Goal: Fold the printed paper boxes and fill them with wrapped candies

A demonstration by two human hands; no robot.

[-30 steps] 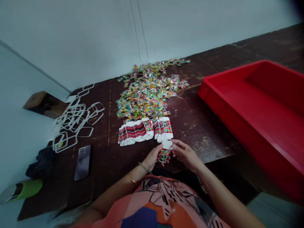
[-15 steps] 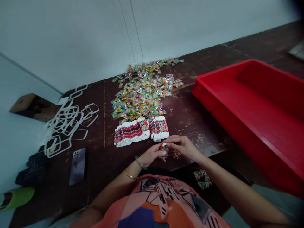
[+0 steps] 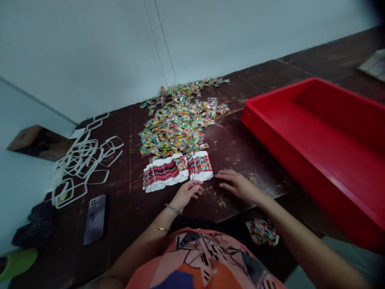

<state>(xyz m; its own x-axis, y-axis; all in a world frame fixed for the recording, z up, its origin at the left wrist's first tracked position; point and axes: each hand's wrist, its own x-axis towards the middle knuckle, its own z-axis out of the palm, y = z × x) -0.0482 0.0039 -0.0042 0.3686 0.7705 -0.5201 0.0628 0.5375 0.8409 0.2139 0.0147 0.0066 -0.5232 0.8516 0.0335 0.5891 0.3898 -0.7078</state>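
1. While the left hand (image 3: 188, 193) and right hand (image 3: 236, 185) rest loosely curled, seemingly empty, fanned flat cartons (image 3: 177, 169) lie just beyond them.
2. Many look yet unfilled; the printed heap (image 3: 262, 232), bodyward of the right hand, may be finished.
3. Cartons' long axis runs away from the hands, white flaps at both ends.

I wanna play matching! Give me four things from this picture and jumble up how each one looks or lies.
1. smartphone
2. small candy packets
3. plastic tray
4. printed cartons

A. plain red, at the right
B. in two fanned rows
C. camera side up, lower left
D. heaped, reaching the wall

Pairs: 1-C, 2-D, 3-A, 4-B
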